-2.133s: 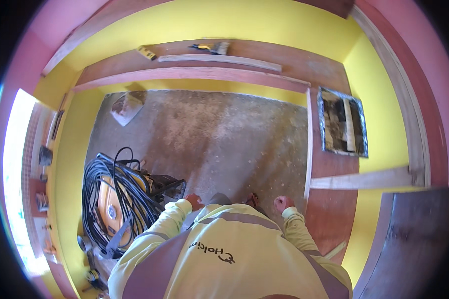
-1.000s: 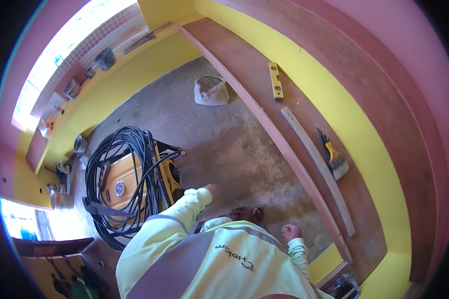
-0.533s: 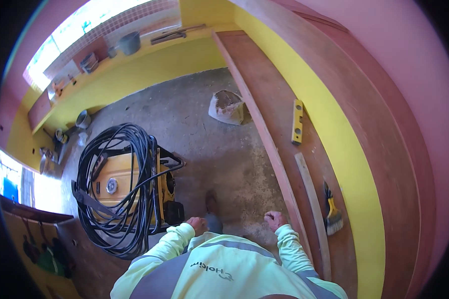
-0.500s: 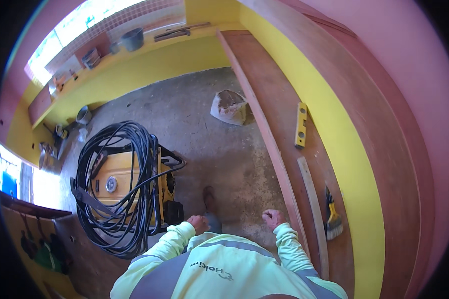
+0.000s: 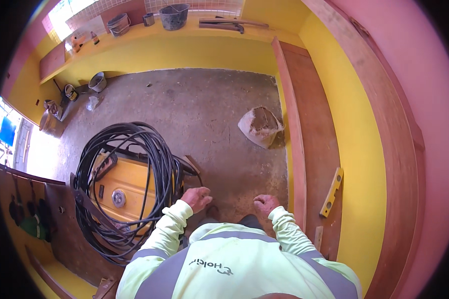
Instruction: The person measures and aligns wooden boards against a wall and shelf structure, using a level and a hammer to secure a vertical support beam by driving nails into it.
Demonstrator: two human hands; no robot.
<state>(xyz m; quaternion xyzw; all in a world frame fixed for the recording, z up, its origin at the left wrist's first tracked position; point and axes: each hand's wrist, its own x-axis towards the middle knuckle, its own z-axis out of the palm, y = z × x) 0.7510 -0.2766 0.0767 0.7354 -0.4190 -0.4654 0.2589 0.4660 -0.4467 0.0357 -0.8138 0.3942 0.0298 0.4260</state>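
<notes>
A worker in a pale lime long-sleeved top with grey bands [image 5: 279,269] holds both bare hands low over a grey-brown concrete floor [image 5: 209,109], the left hand [image 5: 196,199] just beside a thick oval coil of black rubbery cable [image 5: 159,154]. The coil lies draped over a boxy yellow machine with a round silver cap [image 5: 129,174], which sits on the floor to the left of that hand; the right hand [image 5: 266,204] is well apart from it, on the far side of the worker's body. The oval appears longest from the far side to the near side, though the lens bends its outline. The left hand's fingers curl loosely, gripping nothing that shows; the right hand's are half bent, likewise with no object in sight. Both palms face away from view, and whether the left knuckles touch the cable loop beside them cannot be told. A white sack with brown contents [image 5: 260,127] sits ahead of the right hand. The machine's sides and base are largely covered by cable, the cable's ends cannot be traced, and a short brownish piece [image 5: 190,162] beyond the left hand is hard to identify.
</notes>
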